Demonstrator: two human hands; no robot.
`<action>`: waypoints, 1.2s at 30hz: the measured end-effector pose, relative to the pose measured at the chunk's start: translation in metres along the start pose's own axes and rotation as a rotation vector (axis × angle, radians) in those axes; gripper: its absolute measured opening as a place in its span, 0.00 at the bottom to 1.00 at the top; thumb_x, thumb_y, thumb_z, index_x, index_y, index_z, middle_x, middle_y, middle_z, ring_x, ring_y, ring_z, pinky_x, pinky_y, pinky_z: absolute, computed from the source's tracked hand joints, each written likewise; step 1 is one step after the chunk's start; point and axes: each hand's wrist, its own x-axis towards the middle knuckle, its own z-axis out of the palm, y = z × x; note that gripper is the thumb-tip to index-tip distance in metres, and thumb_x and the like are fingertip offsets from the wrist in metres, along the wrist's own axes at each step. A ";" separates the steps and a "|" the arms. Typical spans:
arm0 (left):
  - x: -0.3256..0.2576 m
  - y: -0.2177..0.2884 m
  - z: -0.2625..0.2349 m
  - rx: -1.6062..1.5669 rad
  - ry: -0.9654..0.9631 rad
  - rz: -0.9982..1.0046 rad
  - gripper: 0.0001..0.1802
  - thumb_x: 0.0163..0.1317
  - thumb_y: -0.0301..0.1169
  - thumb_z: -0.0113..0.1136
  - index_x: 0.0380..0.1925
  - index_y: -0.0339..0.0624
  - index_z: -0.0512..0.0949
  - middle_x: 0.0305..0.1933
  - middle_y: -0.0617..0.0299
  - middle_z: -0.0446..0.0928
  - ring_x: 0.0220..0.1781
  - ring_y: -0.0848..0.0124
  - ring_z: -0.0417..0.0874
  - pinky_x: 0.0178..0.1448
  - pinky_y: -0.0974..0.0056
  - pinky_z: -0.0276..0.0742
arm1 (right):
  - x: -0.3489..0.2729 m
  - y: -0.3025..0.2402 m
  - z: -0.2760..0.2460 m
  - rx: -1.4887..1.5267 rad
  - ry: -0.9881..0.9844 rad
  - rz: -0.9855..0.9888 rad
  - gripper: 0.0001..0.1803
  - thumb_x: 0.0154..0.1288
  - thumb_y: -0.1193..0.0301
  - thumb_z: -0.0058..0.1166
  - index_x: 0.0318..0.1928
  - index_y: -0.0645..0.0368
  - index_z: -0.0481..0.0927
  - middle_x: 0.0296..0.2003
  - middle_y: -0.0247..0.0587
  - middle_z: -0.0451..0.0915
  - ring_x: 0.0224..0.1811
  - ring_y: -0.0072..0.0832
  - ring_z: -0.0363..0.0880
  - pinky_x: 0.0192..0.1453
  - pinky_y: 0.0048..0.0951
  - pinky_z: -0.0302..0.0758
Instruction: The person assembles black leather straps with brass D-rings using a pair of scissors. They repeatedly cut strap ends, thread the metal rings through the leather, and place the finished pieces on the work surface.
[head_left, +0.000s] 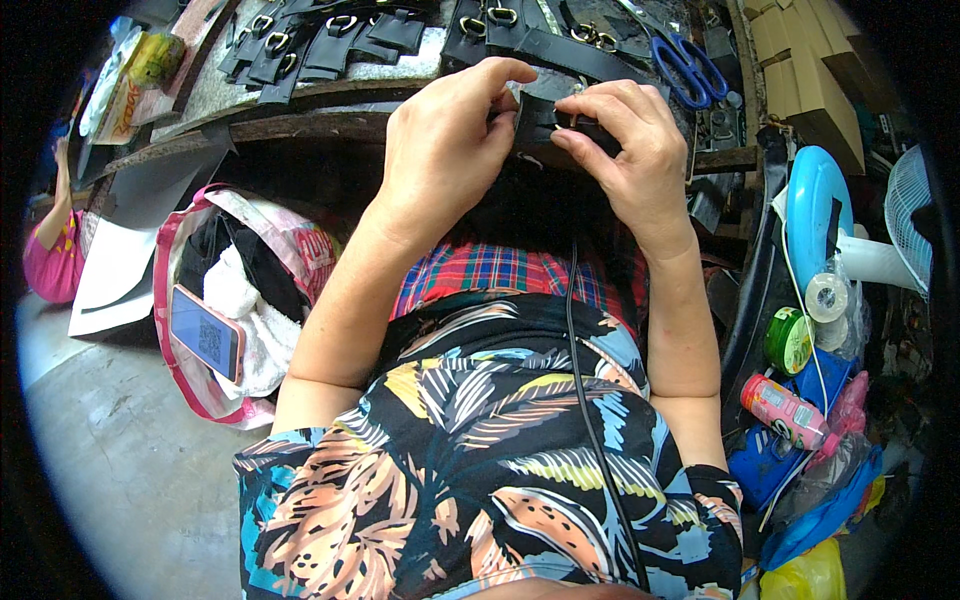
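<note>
My left hand (pixel 440 145) and my right hand (pixel 635 145) are raised at the table's near edge, with a short black strap (pixel 537 112) between them. The left fingers and thumb pinch one end of it. My right thumb and fingertips close on the other end, where a small metal fitting shows; its exact kind is partly hidden by the fingers. Just beyond lie several black straps (pixel 330 45) with metal rings. Blue-handled scissors (pixel 688 75) rest to the right of my right hand.
On the left a pink-and-white bag (pixel 165 290) holds a phone (pixel 207 335) and a white towel (pixel 245 285). Cardboard boxes (pixel 810 90), a white fan (pixel 910 220), a blue round thing (pixel 820 205) and a pink bottle (pixel 785 410) crowd the right. Another person (pixel 52 260) is at far left.
</note>
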 end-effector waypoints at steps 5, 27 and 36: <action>0.002 -0.002 0.001 0.075 -0.009 0.074 0.26 0.59 0.19 0.62 0.58 0.53 0.79 0.36 0.61 0.81 0.30 0.67 0.82 0.38 0.63 0.79 | 0.001 0.001 -0.001 -0.011 0.003 -0.016 0.14 0.52 0.66 0.74 0.40 0.52 0.87 0.39 0.32 0.84 0.45 0.35 0.80 0.51 0.37 0.76; 0.009 0.000 0.000 -0.112 -0.035 -0.147 0.22 0.61 0.19 0.60 0.57 0.44 0.78 0.35 0.60 0.80 0.35 0.71 0.80 0.43 0.66 0.76 | 0.000 -0.001 0.003 -0.080 0.002 -0.011 0.12 0.53 0.64 0.73 0.38 0.48 0.88 0.39 0.30 0.81 0.45 0.34 0.79 0.50 0.37 0.76; -0.001 -0.001 -0.003 0.283 0.043 0.227 0.18 0.55 0.29 0.73 0.47 0.49 0.84 0.43 0.60 0.80 0.48 0.54 0.80 0.50 0.54 0.79 | -0.003 0.007 -0.032 0.218 0.113 0.078 0.09 0.61 0.71 0.70 0.41 0.60 0.87 0.42 0.43 0.87 0.48 0.37 0.86 0.56 0.34 0.80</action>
